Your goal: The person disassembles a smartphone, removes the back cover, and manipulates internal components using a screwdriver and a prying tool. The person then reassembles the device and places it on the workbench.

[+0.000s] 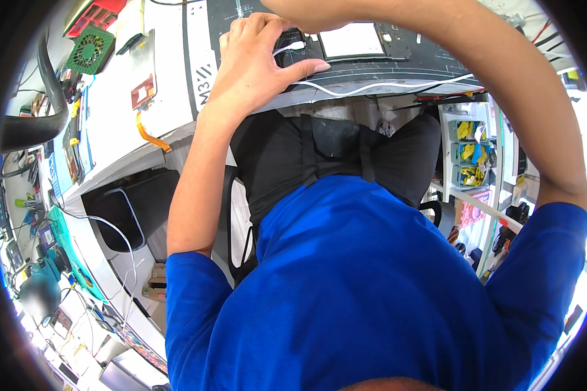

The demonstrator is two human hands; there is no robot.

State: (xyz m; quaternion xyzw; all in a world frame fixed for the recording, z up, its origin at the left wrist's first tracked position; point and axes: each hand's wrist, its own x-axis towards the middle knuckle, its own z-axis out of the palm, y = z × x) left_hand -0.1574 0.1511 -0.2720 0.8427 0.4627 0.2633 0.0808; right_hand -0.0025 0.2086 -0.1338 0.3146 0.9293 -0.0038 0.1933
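On the dark work mat [430,58] lies a flat, dark electronic device [392,51] with a white rectangular panel [351,40] on it. My left hand [257,58] rests at its left end, thumb stretched along the near side and away from the bent fingers. Between that thumb and index finger sits a small white connector [297,45] on a thin wire. My right hand [300,14] reaches in from the right above the device, close to the left fingertips. Its fingers are cut off or hidden, so any tool in it is out of sight.
A white cable [372,86] runs along the bench's front edge. Leftward are an orange flex cable [152,135], a green fan [91,50], a red tray [98,14] and a thick black curved tube [49,98]. Bins [469,153] with yellow items stand at the right.
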